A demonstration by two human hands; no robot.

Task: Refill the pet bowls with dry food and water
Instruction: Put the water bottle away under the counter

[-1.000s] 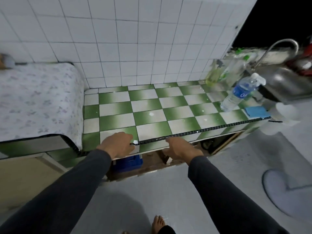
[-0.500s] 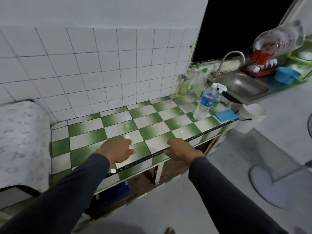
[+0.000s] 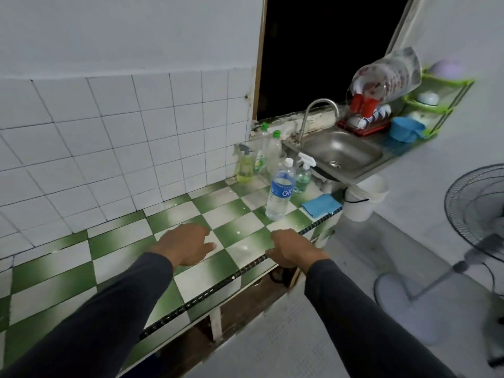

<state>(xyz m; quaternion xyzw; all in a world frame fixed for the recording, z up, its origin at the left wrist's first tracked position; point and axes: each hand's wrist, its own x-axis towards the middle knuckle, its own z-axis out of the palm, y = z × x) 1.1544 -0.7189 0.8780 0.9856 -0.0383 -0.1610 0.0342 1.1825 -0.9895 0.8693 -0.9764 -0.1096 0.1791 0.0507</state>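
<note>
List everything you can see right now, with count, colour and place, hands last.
water bottle: 1, clear with blue label, upright on counter
spray bottles: 2, yellow-green and green liquid, counter near sink
dish soap bottles: 2, green caps, by the wall corner
cloth: 1, blue, counter's right end
sink: 1, steel, with tap
bucket: 1, white, below sink
dish rack: 1, red, behind sink
fan: 1, grey, floor at right
left hand: on counter, holding nothing
right hand: at counter edge
</note>
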